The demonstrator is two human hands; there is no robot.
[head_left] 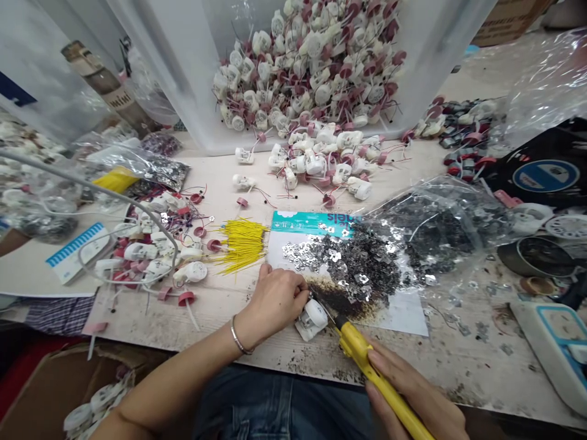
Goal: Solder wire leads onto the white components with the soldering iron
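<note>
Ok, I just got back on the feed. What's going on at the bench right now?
A person's left hand holds a small white plastic fitting at the bench edge, while the right hand brings a yellow-handled soldering iron to it. Cut yellow wires and silver metal tabs lie nearby, with many wired white fittings in a clear plastic bin.

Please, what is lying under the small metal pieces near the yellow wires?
A white sheet of paper with a teal printed band lies under the metal pieces; the part beneath them is covered and cannot be seen.
</note>
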